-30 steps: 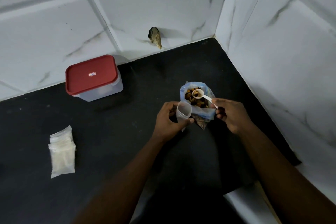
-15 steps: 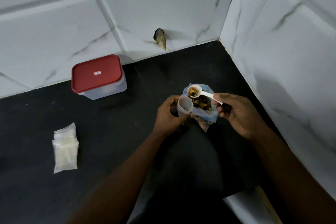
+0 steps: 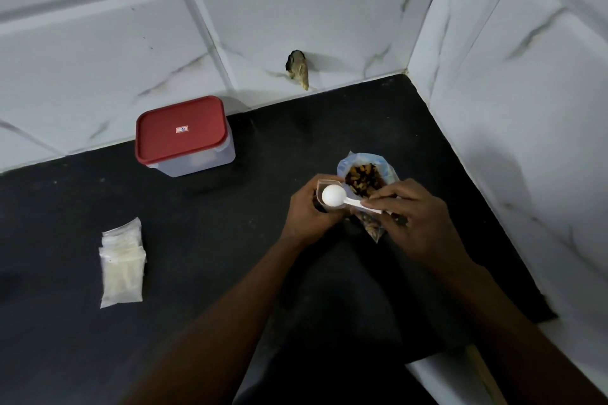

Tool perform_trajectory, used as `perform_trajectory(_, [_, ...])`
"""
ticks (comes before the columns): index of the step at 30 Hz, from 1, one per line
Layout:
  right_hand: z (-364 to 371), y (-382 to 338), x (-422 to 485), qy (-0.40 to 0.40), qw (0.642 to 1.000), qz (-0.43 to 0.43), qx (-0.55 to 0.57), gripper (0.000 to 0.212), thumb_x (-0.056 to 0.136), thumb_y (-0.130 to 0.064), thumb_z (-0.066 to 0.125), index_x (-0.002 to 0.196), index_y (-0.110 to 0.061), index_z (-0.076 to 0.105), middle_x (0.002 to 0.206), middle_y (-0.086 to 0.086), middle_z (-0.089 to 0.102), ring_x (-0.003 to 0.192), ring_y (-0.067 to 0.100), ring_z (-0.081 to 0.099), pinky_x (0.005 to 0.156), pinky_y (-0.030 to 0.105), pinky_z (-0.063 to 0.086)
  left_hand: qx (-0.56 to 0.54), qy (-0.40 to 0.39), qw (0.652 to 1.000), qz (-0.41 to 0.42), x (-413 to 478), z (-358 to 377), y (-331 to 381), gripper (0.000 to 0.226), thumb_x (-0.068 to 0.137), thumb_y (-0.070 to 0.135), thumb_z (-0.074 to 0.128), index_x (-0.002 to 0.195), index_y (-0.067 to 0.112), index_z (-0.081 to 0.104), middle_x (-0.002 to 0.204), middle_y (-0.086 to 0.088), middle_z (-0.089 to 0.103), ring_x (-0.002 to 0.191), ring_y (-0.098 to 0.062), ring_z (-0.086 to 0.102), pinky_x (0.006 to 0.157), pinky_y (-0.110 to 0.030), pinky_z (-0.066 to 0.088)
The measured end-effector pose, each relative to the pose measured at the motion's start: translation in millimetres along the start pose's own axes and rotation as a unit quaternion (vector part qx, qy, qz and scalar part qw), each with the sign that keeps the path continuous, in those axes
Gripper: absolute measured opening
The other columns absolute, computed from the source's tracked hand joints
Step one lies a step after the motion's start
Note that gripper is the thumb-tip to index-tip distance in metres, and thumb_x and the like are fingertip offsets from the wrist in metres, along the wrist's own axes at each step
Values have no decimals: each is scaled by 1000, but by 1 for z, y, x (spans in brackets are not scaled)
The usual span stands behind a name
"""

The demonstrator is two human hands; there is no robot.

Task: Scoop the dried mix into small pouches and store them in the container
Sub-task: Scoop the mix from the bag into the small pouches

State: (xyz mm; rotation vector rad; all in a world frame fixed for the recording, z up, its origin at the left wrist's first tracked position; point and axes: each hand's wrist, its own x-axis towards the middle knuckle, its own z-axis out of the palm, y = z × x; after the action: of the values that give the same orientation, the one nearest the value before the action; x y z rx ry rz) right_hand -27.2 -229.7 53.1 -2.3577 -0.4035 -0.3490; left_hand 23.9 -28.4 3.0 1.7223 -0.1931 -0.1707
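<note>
A stack of spare clear plastic pouches [image 3: 121,263] lies at the left of the black table [image 3: 230,256], and the clear plastic container with a red lid [image 3: 184,135] stands closed by the wall. The left hand [image 3: 309,214] curls its grip round a small clear pouch [image 3: 324,181], mouth upward. The white plastic spoon [image 3: 335,196] hangs bowl-down over that mouth; tipping low and centred should avoid spills. The right hand [image 3: 414,220], wrist rolled over, pinches the spoon's handle beside the clear blue-edged bag of brown dried mix [image 3: 363,176].

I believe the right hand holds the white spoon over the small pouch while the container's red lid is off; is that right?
Not quite: in the head view the red lid sits closed on the container. The right hand does hold the white spoon over the small pouch.
</note>
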Motion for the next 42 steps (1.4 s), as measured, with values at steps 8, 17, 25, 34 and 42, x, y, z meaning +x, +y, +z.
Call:
perform_trajectory(8, [7,2,0,67,911,322,248,18,86,-18,77,104,-20,78,92,-6,78,89,11,74,71,28,59,21,-23,998,-51,6,-3,-5,45,78,15,88,114,30,65,112,10,71,106,-4,68,87,-22,57])
perform_trajectory(17, [7,40,16,124,867,442,191,16,91,-18,74,106,-21,78,95,-4,77,82,4,71,70,26,58,72,-20,994,-74,4,-4,-20,49,77,15,88,118,26,64,112,10,69,105,1,66,83,-15,55])
perform_trajectory(25, [21,49,22,26,970,239,-27,16,88,-11,77,103,-9,78,96,1,74,87,9,67,74,13,47,84,-39,989,-116,4,-4,-25,49,78,16,87,114,36,61,111,11,69,103,5,66,86,-19,55])
perform_trajectory(34, [10,48,28,-51,970,237,-21,15,89,-11,76,103,-11,78,93,-2,71,78,-5,59,69,7,40,84,-48,987,-125,7,-4,-30,48,79,17,86,119,31,63,113,8,70,106,-1,67,89,-24,57])
perform_trajectory(42, [21,48,36,-52,913,394,91,14,92,-10,68,96,-19,78,91,-9,73,82,-2,66,69,15,47,86,-65,983,-150,9,-5,-30,48,80,17,85,118,32,61,115,9,69,108,0,66,94,-27,56])
